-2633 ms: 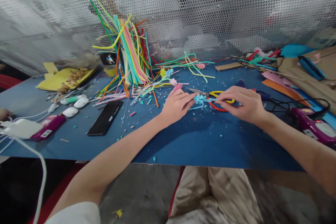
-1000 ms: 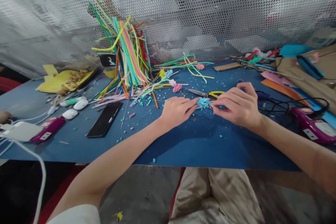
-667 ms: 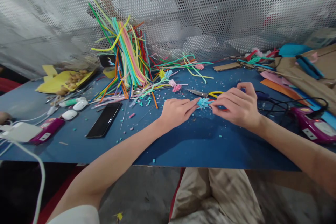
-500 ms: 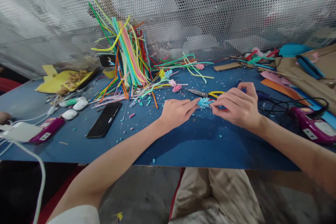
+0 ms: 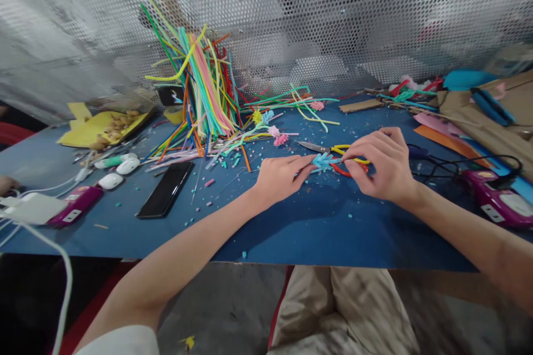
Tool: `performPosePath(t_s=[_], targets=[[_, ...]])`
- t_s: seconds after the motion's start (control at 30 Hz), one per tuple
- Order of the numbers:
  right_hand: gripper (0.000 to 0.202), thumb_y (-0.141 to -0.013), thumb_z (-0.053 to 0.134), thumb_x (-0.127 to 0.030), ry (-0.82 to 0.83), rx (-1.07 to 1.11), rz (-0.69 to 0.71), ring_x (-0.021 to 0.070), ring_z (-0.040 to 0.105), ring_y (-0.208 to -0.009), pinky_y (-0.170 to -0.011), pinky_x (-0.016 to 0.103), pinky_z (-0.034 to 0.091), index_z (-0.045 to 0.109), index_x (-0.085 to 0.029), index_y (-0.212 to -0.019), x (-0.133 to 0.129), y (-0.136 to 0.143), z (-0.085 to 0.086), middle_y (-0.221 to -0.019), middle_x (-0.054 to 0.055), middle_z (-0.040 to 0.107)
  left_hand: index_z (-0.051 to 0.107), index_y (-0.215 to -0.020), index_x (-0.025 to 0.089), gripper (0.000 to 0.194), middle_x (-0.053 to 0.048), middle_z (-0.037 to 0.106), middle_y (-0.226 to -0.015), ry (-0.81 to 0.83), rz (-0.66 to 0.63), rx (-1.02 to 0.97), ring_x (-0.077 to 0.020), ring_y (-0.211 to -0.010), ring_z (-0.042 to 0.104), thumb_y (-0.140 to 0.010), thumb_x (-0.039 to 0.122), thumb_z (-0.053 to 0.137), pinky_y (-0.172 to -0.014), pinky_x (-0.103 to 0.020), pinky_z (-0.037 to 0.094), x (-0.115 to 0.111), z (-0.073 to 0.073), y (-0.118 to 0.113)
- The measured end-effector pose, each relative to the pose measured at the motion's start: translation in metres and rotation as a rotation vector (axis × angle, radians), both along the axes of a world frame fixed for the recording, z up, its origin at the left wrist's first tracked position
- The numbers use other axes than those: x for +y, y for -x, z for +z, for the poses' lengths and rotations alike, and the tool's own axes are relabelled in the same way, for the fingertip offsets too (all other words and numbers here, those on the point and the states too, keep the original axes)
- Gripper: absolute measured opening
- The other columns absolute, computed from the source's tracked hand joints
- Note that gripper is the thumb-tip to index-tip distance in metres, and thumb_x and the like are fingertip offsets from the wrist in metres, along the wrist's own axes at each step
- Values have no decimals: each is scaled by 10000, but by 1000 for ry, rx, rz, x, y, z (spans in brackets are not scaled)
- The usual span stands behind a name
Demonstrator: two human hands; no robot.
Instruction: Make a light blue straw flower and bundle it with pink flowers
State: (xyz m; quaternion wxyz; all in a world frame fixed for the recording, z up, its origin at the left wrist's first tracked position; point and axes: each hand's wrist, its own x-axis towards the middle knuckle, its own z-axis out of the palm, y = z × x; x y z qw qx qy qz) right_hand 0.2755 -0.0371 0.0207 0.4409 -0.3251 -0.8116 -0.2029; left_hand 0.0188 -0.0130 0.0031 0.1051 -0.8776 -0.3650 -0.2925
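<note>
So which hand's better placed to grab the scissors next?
Probably the right hand: it's right by the yellow and red handles of the scissors, while the left hand is nearer the blades and holds the light-blue pipe-cleaner piece.

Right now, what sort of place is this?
Probably a craft workbench. A big bunch of colourful fuzzy stems stands near the mesh wall, little scraps dot the blue table, and the left hand holds a light-blue fuzzy piece.
</note>
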Motion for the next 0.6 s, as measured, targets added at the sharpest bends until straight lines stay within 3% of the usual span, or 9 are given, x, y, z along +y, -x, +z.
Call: performPosePath(t_s=[0.43, 0.6], targets=[[75, -890, 652, -227, 320, 9, 92, 192, 668, -792, -741, 359, 512, 640, -239, -963, 12, -9, -7, -901, 37, 733, 752, -1090, 253, 378, -17, 782, -922, 55, 53, 28, -146, -772, 717, -1058, 440, 426, -553, -255, 372, 5, 1, 2], [243, -903, 475, -85, 478, 40, 128, 167, 686, -819, -761, 318, 532, 645, -244, -972, 15, -13, -12, -915, 16, 731, 752, -1087, 263, 365, -2, 792, -980, 82, 60, 26, -150, -808, 732, -1057, 438, 433, -581, -259, 395, 5, 1, 2]])
